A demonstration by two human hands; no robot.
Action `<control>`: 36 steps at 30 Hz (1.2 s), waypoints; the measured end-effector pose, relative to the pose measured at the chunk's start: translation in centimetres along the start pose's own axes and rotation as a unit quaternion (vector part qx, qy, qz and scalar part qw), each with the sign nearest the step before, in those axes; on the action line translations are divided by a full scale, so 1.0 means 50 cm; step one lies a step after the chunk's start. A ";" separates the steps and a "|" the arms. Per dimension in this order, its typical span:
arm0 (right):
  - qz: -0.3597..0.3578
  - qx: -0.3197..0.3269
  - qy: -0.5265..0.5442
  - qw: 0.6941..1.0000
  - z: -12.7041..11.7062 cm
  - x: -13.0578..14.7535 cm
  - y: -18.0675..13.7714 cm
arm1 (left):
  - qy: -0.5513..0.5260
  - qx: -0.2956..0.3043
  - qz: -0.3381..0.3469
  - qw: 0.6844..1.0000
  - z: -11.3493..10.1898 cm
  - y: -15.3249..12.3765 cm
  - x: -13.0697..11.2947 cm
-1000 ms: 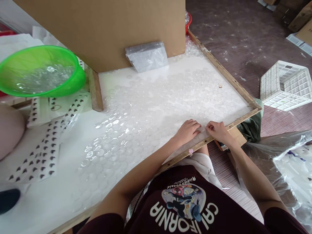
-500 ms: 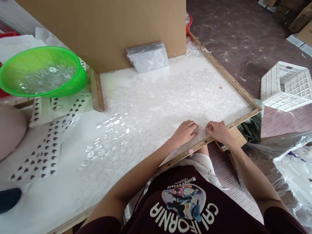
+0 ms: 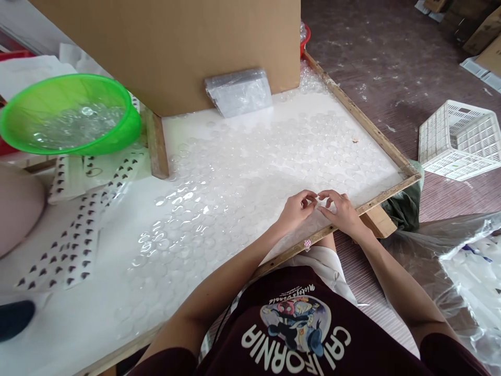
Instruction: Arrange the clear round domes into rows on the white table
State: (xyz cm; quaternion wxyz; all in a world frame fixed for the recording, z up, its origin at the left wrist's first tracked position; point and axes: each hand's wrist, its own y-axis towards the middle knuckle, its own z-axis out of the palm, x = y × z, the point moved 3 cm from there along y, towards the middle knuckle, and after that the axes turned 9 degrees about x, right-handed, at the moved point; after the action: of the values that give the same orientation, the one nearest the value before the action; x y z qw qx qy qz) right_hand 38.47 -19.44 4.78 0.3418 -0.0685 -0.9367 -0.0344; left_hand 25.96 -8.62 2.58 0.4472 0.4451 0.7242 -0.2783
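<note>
My left hand and my right hand meet fingertip to fingertip above the table's near edge. Thumb and fingers of each hand curl toward each other in a pinch. Whatever lies between them is see-through or too small to make out. Beneath and beyond my hands, many clear round plastic discs lie spread over the white tabletop, some overlapping and shining with glare.
A wooden rim edges the table. At left stands a green basin with clear plastic pieces. A cardboard box stands behind a folded plastic packet. Sticker sheets lie left; a white crate is on the floor.
My right hand has moved left, away from the wooden rim, to my left hand. My left hand's spread fingers have curled inward, and the fingertips of both hands now meet.
</note>
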 end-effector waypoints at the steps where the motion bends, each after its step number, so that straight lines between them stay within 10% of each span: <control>1: -0.005 -0.005 0.020 1.000 0.001 0.002 0.002 | -0.045 -0.001 -0.005 0.999 0.001 0.002 0.002; 8: -0.003 -0.017 0.049 0.999 0.008 -0.012 0.012 | -0.193 -0.003 -0.042 0.980 0.025 0.015 0.020; 20: 0.038 0.030 0.010 0.999 0.033 -0.022 0.021 | 0.018 -0.070 0.019 0.997 -0.031 -0.008 0.022; 29: 0.085 -0.007 0.361 0.929 -0.002 -0.029 0.023 | 0.049 -0.123 0.157 0.979 -0.002 0.001 -0.039; 36: 0.097 -0.063 0.422 0.899 -0.042 -0.051 0.019 | 0.082 -0.111 0.210 0.968 0.040 0.032 -0.060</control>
State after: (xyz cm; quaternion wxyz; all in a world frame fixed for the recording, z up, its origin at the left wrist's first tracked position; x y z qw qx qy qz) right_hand 41.85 -19.01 4.77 0.7019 -0.1591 -0.6890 -0.0855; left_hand 28.81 -10.71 4.36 0.4811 0.5564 0.6750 -0.0583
